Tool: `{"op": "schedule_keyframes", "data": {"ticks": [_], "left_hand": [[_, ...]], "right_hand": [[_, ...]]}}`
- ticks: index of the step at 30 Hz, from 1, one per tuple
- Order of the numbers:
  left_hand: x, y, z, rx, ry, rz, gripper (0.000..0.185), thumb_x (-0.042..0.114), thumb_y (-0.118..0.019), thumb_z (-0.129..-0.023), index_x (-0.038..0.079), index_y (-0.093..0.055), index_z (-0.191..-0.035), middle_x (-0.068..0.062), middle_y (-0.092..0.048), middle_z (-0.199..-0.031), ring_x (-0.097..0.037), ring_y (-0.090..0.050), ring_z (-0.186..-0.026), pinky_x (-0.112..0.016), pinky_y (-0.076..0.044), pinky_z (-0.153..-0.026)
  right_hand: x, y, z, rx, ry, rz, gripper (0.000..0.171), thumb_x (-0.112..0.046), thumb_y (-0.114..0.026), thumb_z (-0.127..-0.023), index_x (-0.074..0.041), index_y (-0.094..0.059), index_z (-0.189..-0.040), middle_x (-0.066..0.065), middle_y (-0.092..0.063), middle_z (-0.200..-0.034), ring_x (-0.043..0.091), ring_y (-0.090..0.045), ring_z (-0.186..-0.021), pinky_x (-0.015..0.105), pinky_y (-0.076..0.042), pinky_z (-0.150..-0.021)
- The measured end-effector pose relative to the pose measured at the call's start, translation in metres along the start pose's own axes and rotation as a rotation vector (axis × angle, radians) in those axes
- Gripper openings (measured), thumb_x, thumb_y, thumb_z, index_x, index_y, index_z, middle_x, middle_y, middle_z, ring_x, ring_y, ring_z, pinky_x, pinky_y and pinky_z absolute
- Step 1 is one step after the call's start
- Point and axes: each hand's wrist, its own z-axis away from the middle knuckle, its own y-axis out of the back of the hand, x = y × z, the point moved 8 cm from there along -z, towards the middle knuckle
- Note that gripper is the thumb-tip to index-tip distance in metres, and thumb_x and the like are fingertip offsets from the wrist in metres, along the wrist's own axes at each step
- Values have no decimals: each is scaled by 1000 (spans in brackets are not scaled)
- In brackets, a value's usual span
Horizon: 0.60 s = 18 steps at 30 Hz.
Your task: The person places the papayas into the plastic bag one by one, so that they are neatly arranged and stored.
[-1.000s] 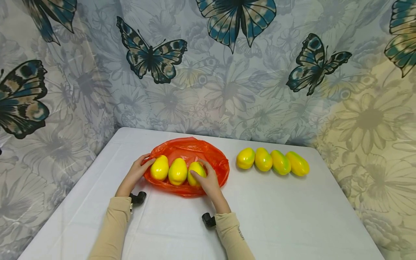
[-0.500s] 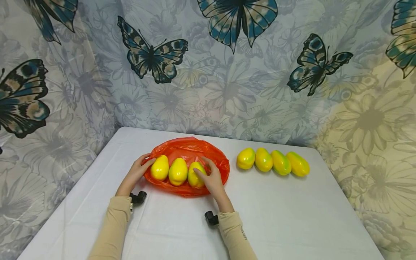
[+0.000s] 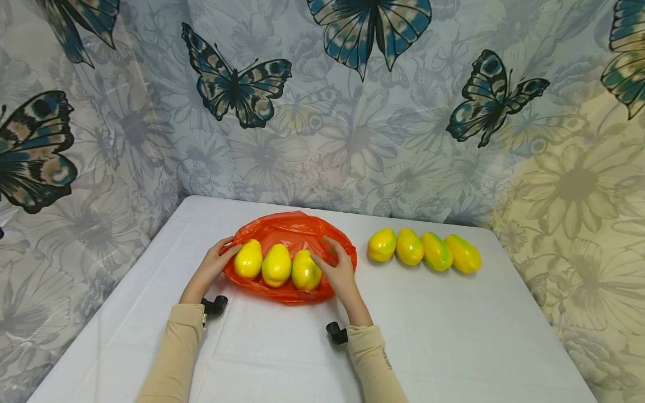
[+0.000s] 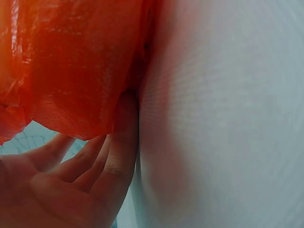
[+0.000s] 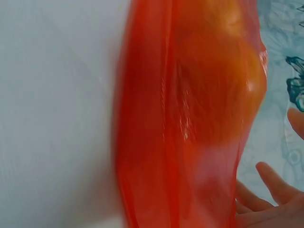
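Lifting off the rightmost of three yellow mangoes [image 3: 305, 270] in the orange bag [image 3: 292, 232], the right hand [image 3: 341, 272] has slid right – fingers now spread and holding nothing, resting by the bag's near-right edge. Left hand [image 3: 214, 263] stays put, fingers relaxed against the bag's left rim – so that mango looks settled. Four more mangoes [image 3: 424, 251] wait farther right.
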Motion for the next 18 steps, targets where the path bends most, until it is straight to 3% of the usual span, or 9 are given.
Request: {"op": "schedule_keyframes", "data": {"ticks": [6, 13, 18], "left_hand": [[0, 0, 0, 3, -5, 0, 76, 54, -49, -97, 10, -24, -155, -23, -31, -156, -38, -36, -140, -53, -30, -117], [0, 0, 0, 2, -1, -2, 75, 53, -48, -98, 10, -23, -155, -23, -30, -157, -39, -35, -141, -54, -30, -117], [0, 0, 0, 0, 2, 0, 75, 53, -48, -98, 11, -23, -155, -23, -29, -157, -39, -34, -141, -54, -30, -117]], "right_hand": [[-2, 11, -3, 12, 6, 6, 63, -30, -72, -89, -12, -46, -143, 18, -43, -149, 40, -42, -137, 54, -35, -114], [-3, 24, -7, 40, 9, 51, 64, -33, -71, -90, -14, -45, -145, 9, -43, -151, 34, -39, -140, 53, -33, -116], [-3, 30, -9, 40, -6, 50, 64, -33, -70, -90, -14, -43, -146, 13, -42, -151, 35, -39, -140, 53, -34, -115]]}}
